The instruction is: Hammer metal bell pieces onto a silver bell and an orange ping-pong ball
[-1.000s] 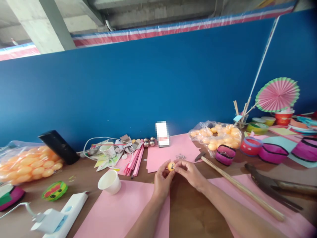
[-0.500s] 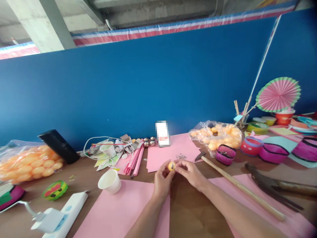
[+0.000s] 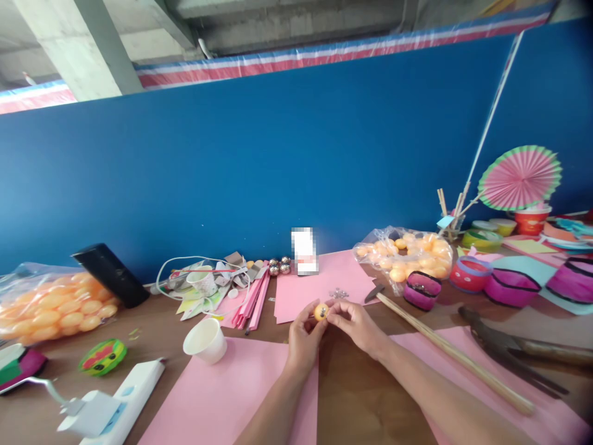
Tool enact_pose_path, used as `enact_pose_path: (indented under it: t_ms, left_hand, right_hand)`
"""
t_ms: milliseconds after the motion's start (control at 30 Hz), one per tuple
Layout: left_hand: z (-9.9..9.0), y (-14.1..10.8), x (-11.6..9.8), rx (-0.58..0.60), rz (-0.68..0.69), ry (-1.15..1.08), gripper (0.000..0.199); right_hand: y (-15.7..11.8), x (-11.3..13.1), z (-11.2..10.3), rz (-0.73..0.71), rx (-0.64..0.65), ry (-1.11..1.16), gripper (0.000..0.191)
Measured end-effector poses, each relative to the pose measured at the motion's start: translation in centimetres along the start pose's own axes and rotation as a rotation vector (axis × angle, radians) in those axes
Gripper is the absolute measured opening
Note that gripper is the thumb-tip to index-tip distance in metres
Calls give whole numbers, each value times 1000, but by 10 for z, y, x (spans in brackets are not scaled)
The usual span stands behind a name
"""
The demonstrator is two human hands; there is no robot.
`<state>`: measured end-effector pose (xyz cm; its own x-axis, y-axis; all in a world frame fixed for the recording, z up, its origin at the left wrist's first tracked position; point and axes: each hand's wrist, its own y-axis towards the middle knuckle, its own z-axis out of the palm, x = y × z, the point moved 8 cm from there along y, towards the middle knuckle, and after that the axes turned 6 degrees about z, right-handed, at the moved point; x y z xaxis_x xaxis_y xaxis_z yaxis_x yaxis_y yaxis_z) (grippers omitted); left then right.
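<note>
An orange ball (image 3: 321,311) with small dark and shiny marks on its face is held between the fingers of my left hand (image 3: 303,341). From the right, my right hand (image 3: 354,324) pinches at the ball's side; whether something tiny sits in its fingertips is too small to tell. Just beyond the hands, small shiny pieces (image 3: 338,293) lie on a pink sheet (image 3: 287,303). A hammer (image 3: 454,352) rests to the right of my right hand. Left of my left hand stands a white cup (image 3: 205,341) at the corner of another pink sheet (image 3: 222,395).
Bags of orange balls (image 3: 60,306) lie at the far left and right back. A power strip (image 3: 134,395) is at the front left. Purple pouches (image 3: 512,286), a claw tool (image 3: 504,346) and a paper fan (image 3: 521,178) are on the right. A blue partition (image 3: 278,154) closes the back.
</note>
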<state>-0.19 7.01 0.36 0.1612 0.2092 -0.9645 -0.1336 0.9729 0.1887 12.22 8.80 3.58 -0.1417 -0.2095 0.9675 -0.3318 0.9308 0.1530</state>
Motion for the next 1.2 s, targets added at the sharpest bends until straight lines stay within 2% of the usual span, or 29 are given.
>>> enact_pose_path:
  t_ms: [800,1200]
  left_hand:
    - [1,0,5,32,-33,6,52]
    - [2,0,3,36,-16,36,49]
  right_hand:
    - [0,-1,0,2,20,40,20]
    - [1,-11,7,143,101,332,23]
